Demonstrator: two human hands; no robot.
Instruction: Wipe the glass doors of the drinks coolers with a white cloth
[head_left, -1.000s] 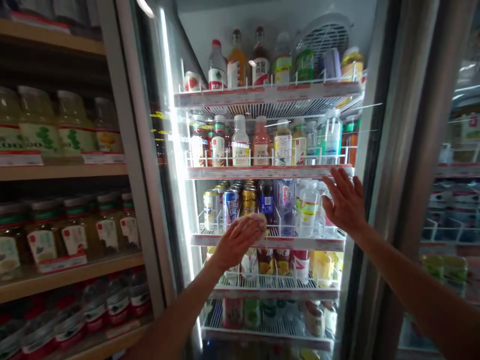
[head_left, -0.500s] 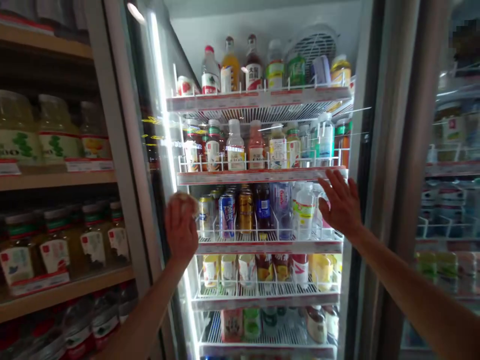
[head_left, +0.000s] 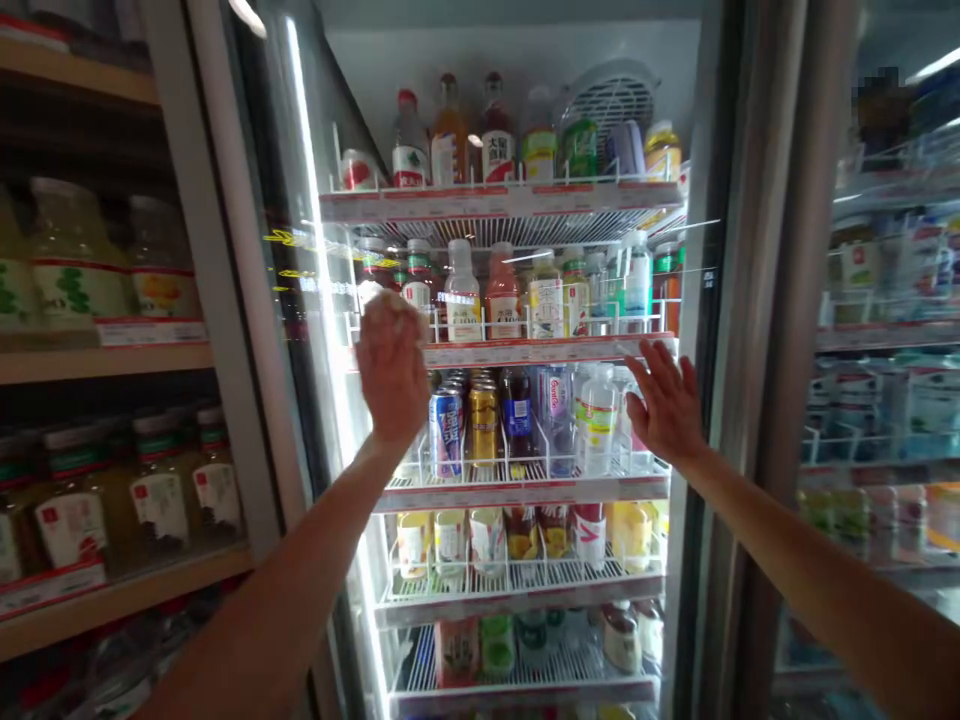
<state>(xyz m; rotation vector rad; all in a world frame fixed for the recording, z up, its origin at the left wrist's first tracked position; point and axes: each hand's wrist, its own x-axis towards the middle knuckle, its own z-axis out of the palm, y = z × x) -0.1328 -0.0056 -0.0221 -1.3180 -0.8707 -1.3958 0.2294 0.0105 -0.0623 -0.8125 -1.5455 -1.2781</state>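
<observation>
My left hand [head_left: 391, 385] is raised against the glass door [head_left: 315, 330] of a lit drinks fridge, with its fingers closed over a pale, blurred wad [head_left: 390, 308] that looks like a cloth. It is level with the red-edged second shelf [head_left: 525, 352], at the left side of the fridge. My right hand [head_left: 664, 405] lies flat with fingers spread near the door's right edge, in front of clear bottles [head_left: 596, 420]. Between my hands, cans [head_left: 465, 425] stand on the third shelf.
Wire shelves hold bottles and cans from top to bottom, with a fan grille [head_left: 607, 100] at the upper back. Wooden shelves [head_left: 105, 360] of jars stand to the left. A second glass-door fridge [head_left: 885, 340] stands to the right, past a metal door frame [head_left: 780, 300].
My left hand with the pale wad has swept from the third shelf's middle to the left, then up to the second shelf. My right hand has stayed flat in the same spot.
</observation>
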